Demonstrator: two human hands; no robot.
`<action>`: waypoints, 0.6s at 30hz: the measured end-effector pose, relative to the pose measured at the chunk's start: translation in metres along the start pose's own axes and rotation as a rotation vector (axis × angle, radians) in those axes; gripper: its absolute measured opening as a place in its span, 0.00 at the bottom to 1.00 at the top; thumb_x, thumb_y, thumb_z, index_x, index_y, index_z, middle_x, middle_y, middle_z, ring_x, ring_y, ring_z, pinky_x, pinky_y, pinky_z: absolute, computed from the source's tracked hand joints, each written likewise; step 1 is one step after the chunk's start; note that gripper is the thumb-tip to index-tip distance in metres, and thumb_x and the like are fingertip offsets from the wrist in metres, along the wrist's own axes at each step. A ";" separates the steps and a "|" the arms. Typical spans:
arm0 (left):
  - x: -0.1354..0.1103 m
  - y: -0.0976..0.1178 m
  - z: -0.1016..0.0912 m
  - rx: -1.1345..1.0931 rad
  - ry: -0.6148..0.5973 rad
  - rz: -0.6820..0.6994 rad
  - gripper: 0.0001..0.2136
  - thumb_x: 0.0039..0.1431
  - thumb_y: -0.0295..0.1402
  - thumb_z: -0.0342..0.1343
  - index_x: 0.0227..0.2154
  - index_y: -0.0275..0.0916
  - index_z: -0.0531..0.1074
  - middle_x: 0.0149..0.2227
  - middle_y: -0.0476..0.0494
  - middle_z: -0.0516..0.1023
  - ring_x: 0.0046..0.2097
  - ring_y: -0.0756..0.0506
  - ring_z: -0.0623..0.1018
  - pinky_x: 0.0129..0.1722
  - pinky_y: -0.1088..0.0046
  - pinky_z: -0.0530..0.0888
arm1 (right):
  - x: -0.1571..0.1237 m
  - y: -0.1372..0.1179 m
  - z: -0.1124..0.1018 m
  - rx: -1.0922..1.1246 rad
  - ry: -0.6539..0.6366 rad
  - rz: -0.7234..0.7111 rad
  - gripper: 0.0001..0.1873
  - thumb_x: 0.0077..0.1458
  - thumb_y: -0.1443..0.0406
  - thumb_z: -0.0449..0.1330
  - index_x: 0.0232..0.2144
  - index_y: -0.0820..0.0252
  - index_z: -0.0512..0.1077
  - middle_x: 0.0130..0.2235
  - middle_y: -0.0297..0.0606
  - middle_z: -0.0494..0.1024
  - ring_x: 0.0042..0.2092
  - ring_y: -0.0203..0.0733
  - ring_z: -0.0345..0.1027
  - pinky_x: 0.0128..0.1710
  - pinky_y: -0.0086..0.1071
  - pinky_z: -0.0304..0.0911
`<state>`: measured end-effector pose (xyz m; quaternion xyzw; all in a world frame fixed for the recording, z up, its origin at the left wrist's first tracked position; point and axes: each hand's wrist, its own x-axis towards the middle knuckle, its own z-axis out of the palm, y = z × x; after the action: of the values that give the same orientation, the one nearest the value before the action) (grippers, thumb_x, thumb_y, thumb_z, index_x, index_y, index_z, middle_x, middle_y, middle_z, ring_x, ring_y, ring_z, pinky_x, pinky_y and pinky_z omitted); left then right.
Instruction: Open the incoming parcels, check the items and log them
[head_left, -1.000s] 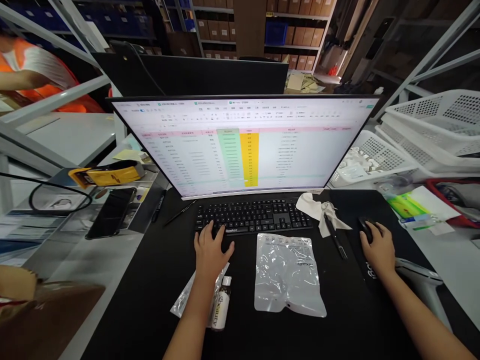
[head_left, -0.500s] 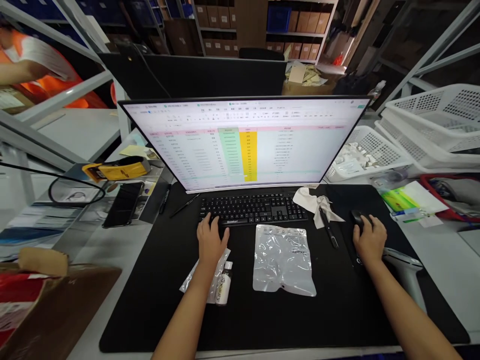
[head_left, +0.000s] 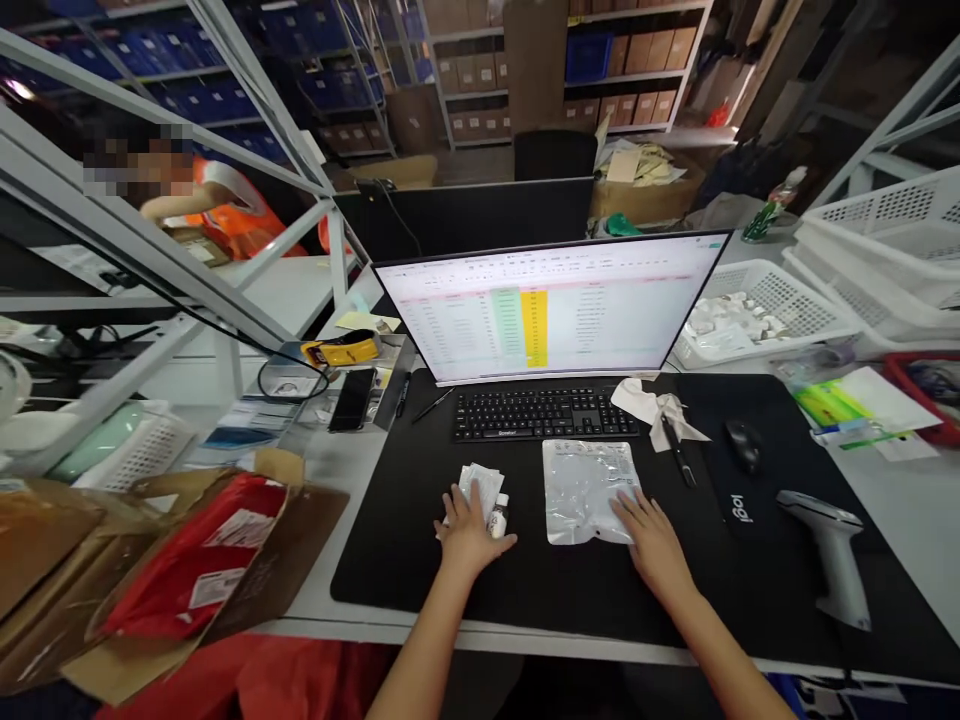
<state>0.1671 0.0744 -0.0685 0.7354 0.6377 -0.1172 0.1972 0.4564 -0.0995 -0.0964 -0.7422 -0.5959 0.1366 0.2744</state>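
Observation:
My left hand (head_left: 469, 528) lies over a small clear packet (head_left: 480, 484) and a little white bottle (head_left: 499, 516) on the black desk mat (head_left: 600, 590), its fingers curled round them. My right hand (head_left: 646, 533) rests flat, fingers spread, on the lower right corner of a silvery plastic pouch (head_left: 586, 487). Both items lie in front of the black keyboard (head_left: 545, 412), below the lit monitor (head_left: 547, 305) with a spreadsheet.
A mouse (head_left: 743, 443), a pen (head_left: 679, 452) and crumpled tissue (head_left: 654, 408) sit right of the keyboard, a barcode scanner (head_left: 832, 545) further right. White baskets (head_left: 757, 315) stand at the right. An open carton with a red bag (head_left: 187, 570) sits at the left. A person in orange (head_left: 225, 210) works behind the racking.
My left hand came off the keyboard onto the bottle and packet. My right hand left the mouse and landed on the pouch. The camera pulled back and turned left.

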 end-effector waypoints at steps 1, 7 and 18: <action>-0.002 0.004 0.001 0.040 0.022 0.002 0.54 0.44 0.50 0.64 0.70 0.36 0.43 0.72 0.22 0.41 0.71 0.24 0.44 0.61 0.37 0.56 | 0.010 -0.001 -0.005 0.119 0.034 0.062 0.27 0.55 0.70 0.50 0.55 0.55 0.73 0.58 0.40 0.73 0.65 0.56 0.57 0.66 0.58 0.50; 0.001 0.001 -0.011 -0.021 0.237 -0.045 0.36 0.55 0.36 0.55 0.66 0.32 0.51 0.57 0.26 0.67 0.58 0.32 0.69 0.50 0.58 0.71 | 0.055 -0.036 -0.069 1.140 0.304 0.686 0.27 0.48 0.50 0.68 0.45 0.62 0.74 0.43 0.46 0.81 0.41 0.54 0.77 0.41 0.46 0.76; 0.032 -0.027 -0.029 -0.383 0.028 -0.120 0.17 0.49 0.33 0.62 0.42 0.34 0.71 0.45 0.30 0.79 0.50 0.33 0.80 0.43 0.66 0.73 | 0.013 -0.052 -0.084 1.287 0.239 0.813 0.36 0.36 0.47 0.76 0.42 0.61 0.73 0.35 0.43 0.80 0.32 0.47 0.76 0.31 0.38 0.75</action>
<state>0.1433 0.1185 -0.0597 0.6465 0.6938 0.0047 0.3172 0.4621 -0.1006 0.0030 -0.6067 -0.0456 0.4652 0.6430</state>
